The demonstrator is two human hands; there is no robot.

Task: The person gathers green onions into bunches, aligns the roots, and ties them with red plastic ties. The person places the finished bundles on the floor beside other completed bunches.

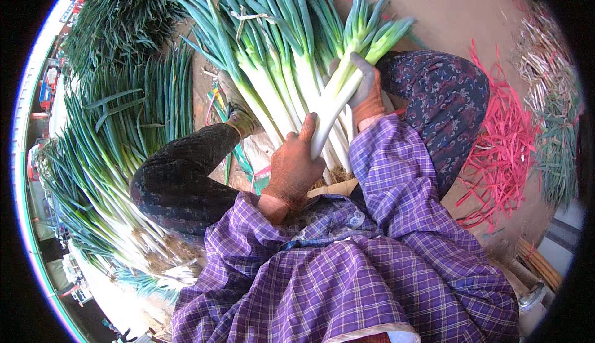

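Note:
My left hand [295,164], in an orange-brown glove, is closed around the lower white part of a few long green onions [338,103]. My right hand [368,92], its glove grey over the fingers, grips the same stalks higher up, just below their cut-looking green tops. The held stalks slant up to the right. Right behind them a larger bundle of green onions [266,79] lies between my legs, leaves pointing away and roots toward my lap. A pale strip is around its leaves. Some fingers of both hands are hidden by the stalks.
A long heap of green onions [111,175] lies at the left, with a dark green pile [133,17] beyond. Pink-red strips [499,151] lie at the right, beside scattered onion trimmings [551,89]. My bent legs flank the bundle on the brown ground [443,8].

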